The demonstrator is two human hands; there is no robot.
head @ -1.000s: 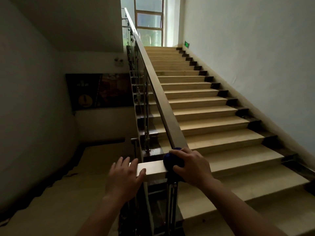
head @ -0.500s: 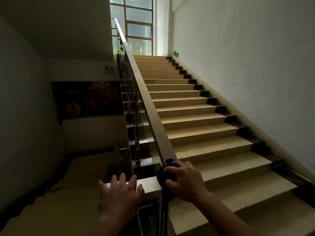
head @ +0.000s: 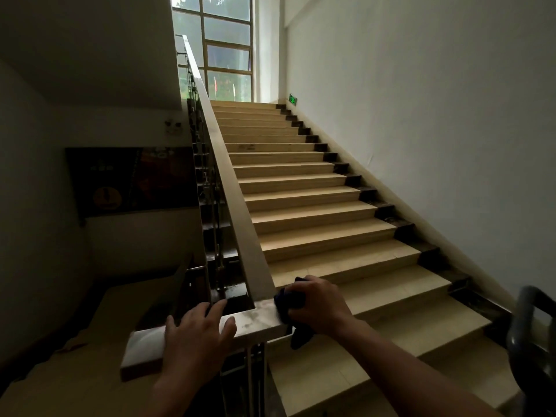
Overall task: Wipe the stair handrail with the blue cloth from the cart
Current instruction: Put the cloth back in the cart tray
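Note:
The flat metal handrail [head: 231, 203] climbs from a level end piece at the bottom centre up to the window. My right hand [head: 320, 305] is closed around the dark blue cloth [head: 288, 299], pressing it on the rail's bend where the slope begins; a tail of cloth hangs below the rail. My left hand [head: 197, 335] rests flat on the level end piece, fingers spread, holding nothing.
Tan stairs [head: 316, 224] rise on the right of the rail beside a white wall. A grey cart handle [head: 523, 326] shows at the right edge. Left of the rail is a drop to a lower flight, with a dark poster [head: 129, 179] on the wall.
The camera has tilted up and shifted, bringing the cart handle into view. My right hand with the cloth stays at the rail's bend; my left hand stays on the end piece.

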